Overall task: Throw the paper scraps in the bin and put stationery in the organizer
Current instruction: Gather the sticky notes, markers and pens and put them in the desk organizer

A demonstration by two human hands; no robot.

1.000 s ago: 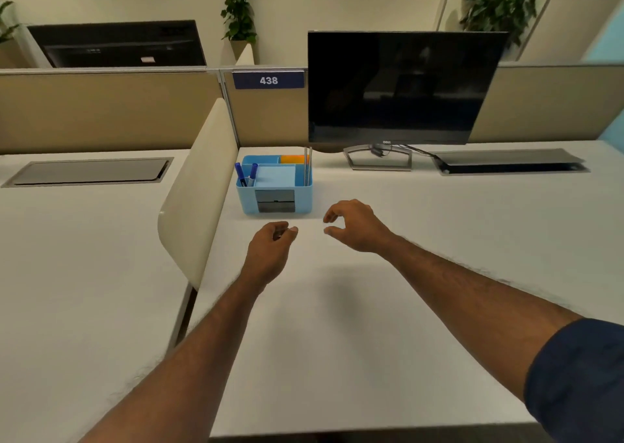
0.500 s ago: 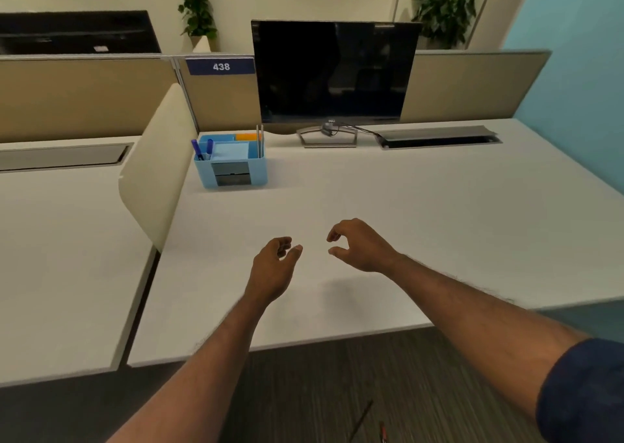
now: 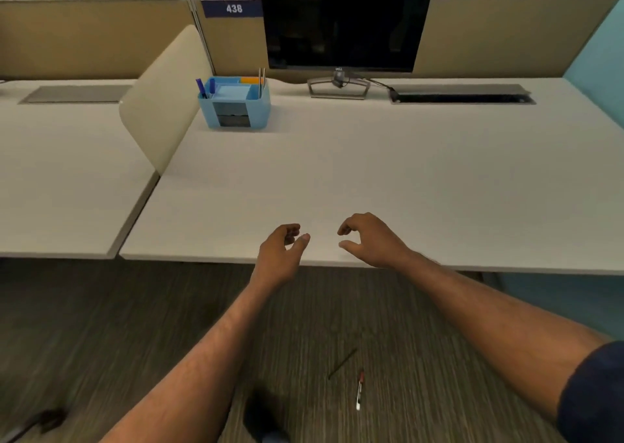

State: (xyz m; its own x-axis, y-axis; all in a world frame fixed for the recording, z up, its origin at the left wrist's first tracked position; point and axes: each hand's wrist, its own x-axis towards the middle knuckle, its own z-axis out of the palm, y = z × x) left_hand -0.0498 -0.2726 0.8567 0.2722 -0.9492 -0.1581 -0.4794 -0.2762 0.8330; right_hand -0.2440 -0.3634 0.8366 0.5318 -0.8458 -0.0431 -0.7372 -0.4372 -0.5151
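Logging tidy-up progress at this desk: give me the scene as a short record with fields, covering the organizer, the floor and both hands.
organizer: light blue plastic desk organizer on the white desk, left of the black monitor; blue pens stand in it
floor: thin dark stick and white pen with a red end lie on the dark carpet, apart
left grip: left hand loosely curled, holds nothing
right grip: right hand loosely curled, holds nothing
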